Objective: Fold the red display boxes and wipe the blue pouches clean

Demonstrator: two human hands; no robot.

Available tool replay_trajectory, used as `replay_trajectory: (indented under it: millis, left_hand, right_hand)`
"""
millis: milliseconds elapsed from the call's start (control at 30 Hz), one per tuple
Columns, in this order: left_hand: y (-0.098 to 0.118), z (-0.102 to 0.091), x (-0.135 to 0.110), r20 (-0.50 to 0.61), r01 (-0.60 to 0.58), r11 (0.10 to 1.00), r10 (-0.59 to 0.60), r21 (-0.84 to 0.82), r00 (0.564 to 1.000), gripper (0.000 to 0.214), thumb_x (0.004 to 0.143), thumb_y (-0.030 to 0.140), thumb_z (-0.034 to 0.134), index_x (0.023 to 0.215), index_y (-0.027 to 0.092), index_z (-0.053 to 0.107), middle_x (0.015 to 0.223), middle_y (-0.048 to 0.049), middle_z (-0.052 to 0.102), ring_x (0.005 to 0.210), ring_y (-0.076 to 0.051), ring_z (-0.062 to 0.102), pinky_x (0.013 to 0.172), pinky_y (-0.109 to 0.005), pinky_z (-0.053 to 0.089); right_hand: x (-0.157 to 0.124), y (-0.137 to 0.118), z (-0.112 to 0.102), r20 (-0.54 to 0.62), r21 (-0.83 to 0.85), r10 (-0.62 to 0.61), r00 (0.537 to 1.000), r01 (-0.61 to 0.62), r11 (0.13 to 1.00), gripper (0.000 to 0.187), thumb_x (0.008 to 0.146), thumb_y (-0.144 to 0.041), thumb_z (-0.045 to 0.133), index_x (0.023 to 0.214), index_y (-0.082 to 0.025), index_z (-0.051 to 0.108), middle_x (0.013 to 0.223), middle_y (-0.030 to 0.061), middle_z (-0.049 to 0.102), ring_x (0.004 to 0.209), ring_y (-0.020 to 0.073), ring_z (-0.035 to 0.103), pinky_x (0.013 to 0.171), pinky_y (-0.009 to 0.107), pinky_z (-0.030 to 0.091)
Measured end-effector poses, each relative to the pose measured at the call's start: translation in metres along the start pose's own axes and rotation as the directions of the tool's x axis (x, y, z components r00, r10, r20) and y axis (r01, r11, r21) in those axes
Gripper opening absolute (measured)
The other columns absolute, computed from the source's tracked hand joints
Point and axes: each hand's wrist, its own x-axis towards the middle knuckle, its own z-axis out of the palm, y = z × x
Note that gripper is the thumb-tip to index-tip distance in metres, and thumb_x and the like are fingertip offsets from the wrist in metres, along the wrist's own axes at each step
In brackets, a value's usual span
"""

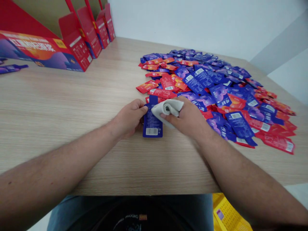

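A blue sachet (152, 125) with a white barcode label lies flat on the wooden table (72, 106) in front of me. My left hand (130, 117) pinches its left edge with curled fingers. My right hand (186, 118) is closed round a folded grey-white cloth (166, 108) that rests on the sachet's upper right part. Just beyond both hands begins a big heap of blue and red sachets (216, 86).
Several open red display cartons (79, 41) stand in a row at the far left, with a loose purple sachet (12, 68) by the left edge. A yellow crate (228, 215) sits below the table's near edge on the right. A white wall rises behind the table.
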Motion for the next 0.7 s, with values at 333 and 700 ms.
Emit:
replay_trajectory:
  millis: [333,700]
  left_hand:
    - [-0.01,-0.011,0.0,0.267,-0.262,0.934,0.195,0.243,0.944,0.006,0.086,0.025,0.059,0.084,0.021,0.055,0.07,0.0018,0.056,0.061,-0.013,0.05,0.058,-0.024,0.042]
    - [0.007,-0.016,-0.006,0.308,-0.305,0.834,0.172,0.461,0.936,0.008,0.09,0.028,0.049,0.087,0.021,0.049,0.064,0.0054,0.046,0.052,-0.01,0.04,0.051,-0.023,0.033]
  right_hand:
    - [0.006,0.003,-0.01,-0.087,0.103,0.089,0.992,-0.08,0.991,0.024,0.089,-0.042,0.067,0.105,-0.025,0.071,0.094,0.0035,0.071,0.086,0.0253,0.064,0.079,0.038,0.048]
    - [0.011,0.019,-0.009,-0.156,-0.053,0.198,0.968,-0.209,0.977,0.027,0.087,-0.042,0.063,0.103,-0.022,0.072,0.093,0.0066,0.072,0.085,0.0275,0.064,0.074,0.039,0.049]
